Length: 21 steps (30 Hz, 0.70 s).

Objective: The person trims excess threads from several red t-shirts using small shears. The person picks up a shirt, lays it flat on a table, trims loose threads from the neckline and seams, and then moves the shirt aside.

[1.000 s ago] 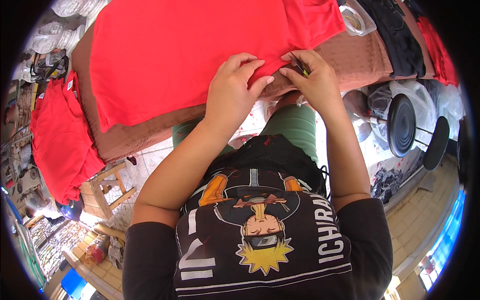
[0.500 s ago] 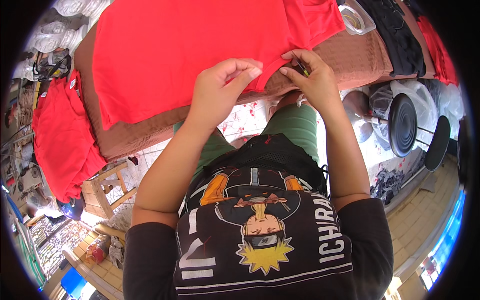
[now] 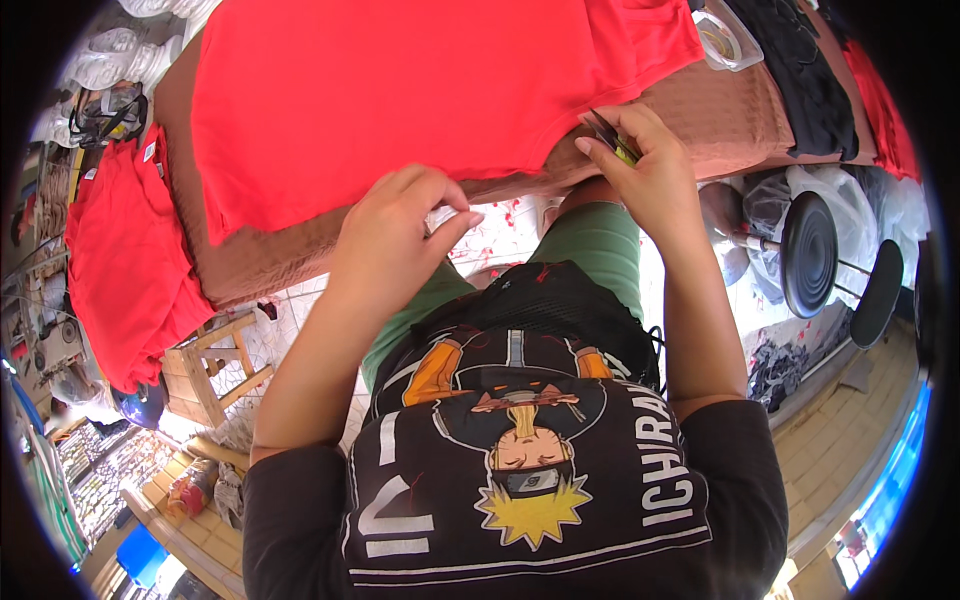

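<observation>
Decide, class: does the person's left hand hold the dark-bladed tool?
No, the dark-bladed tool sits in the right hand, and the left hand is apart from it.

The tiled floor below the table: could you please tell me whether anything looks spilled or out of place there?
Yes: small red scraps lie scattered on the floor between the legs, and dark, crumpled scraps lie heaped at the right; both look like litter.

- Red cloth (image 3: 390, 100) spread over a brown-covered table (image 3: 710, 130).
- Right hand (image 3: 652, 165) holding small scissors (image 3: 603, 128) beside the cloth's near edge.
- Left hand (image 3: 398, 215) by the table's front edge, fingers curled toward the thumb.
- Red clothes (image 3: 125, 270) heaped at left, above a wooden stool (image 3: 192, 388).
- Round black seat (image 3: 809, 254) at right.
</observation>
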Motion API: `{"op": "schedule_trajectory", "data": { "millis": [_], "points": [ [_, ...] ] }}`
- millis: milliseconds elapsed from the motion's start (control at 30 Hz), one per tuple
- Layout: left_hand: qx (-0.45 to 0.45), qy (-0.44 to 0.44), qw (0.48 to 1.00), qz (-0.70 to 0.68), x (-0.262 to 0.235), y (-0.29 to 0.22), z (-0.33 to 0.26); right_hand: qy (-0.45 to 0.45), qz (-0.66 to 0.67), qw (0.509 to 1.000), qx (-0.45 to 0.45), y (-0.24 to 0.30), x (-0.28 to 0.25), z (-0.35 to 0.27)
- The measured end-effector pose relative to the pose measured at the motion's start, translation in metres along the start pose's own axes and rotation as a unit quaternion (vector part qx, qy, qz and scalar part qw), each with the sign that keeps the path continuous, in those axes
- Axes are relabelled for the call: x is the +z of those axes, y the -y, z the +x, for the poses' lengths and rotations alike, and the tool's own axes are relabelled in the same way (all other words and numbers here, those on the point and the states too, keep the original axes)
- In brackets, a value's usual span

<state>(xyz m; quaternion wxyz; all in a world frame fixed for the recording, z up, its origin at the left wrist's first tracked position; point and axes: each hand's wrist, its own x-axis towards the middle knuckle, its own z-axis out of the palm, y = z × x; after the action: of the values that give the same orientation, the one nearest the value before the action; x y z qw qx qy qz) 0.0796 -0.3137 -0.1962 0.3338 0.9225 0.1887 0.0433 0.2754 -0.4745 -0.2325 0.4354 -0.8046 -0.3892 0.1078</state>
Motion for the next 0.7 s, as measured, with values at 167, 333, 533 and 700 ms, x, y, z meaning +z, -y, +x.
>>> {"op": "schedule_trajectory", "data": {
  "millis": [167,333,533,700],
  "points": [
    [0.071,-0.209,0.965,0.142,0.046,0.010,0.009,0.004,0.038,0.999,-0.030,0.020,0.006,-0.010],
    [0.107,-0.230,0.958,0.136,0.056,0.024,0.014,0.020,0.060,0.998,-0.021,0.033,0.011,-0.015],
    [0.120,-0.207,0.969,0.069,0.049,0.029,0.001,0.049,0.049,0.994,-0.085,0.028,0.023,-0.024],
    [0.089,-0.201,0.975,0.021,0.046,0.022,-0.003,0.062,0.009,0.991,-0.121,0.028,0.032,-0.027]
  ]
}}
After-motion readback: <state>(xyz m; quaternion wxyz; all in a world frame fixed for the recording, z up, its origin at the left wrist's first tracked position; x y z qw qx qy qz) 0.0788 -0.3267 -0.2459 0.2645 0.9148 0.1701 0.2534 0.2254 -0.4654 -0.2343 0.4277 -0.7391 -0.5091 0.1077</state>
